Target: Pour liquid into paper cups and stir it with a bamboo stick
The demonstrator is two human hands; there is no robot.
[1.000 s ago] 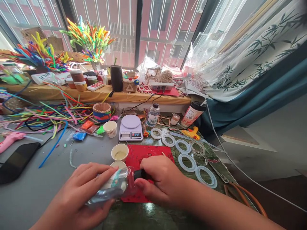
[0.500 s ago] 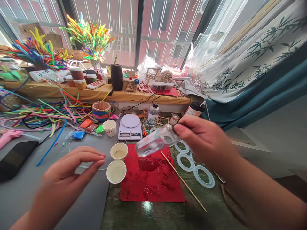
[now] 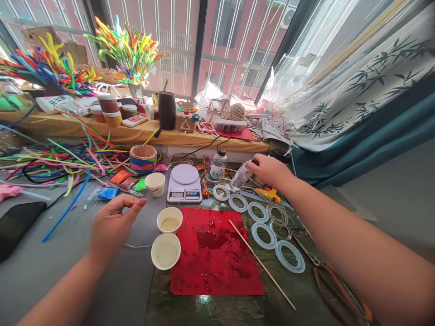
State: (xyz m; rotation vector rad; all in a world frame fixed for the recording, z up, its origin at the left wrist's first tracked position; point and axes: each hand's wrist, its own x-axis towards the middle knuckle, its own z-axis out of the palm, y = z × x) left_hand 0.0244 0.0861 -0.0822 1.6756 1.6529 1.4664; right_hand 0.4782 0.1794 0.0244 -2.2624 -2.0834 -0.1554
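Note:
My right hand [image 3: 268, 171] is closed around the dark-capped top of a clear bottle [image 3: 240, 177]. The bottle leans, its base near the pale rings at the back right of the table. My left hand [image 3: 113, 222] hovers over the grey mat, fingers curled and thumb tip close to them, with nothing visible in its grasp. To its right stand two paper cups, the rear one [image 3: 169, 220] and the front one [image 3: 166, 251], both with pale liquid inside. A red sheet [image 3: 217, 271] with wet, shiny patches lies beside them, a thin wooden stick [image 3: 261, 265] across its right edge.
A kitchen scale [image 3: 184, 183] stands behind the sheet, another clear bottle [image 3: 216, 166] beside it. Several silicone rings [image 3: 263, 235] line the right side, near scissors [image 3: 335, 285] and a yellow glue gun [image 3: 268, 194]. A third paper cup [image 3: 155, 184], phone [image 3: 20, 226] and pipe cleaners [image 3: 68, 163] are left.
My right hand has carried the bottle from above the red sheet back and to the right, tilting it more upright. My left hand has shifted slightly, its fingers curling more.

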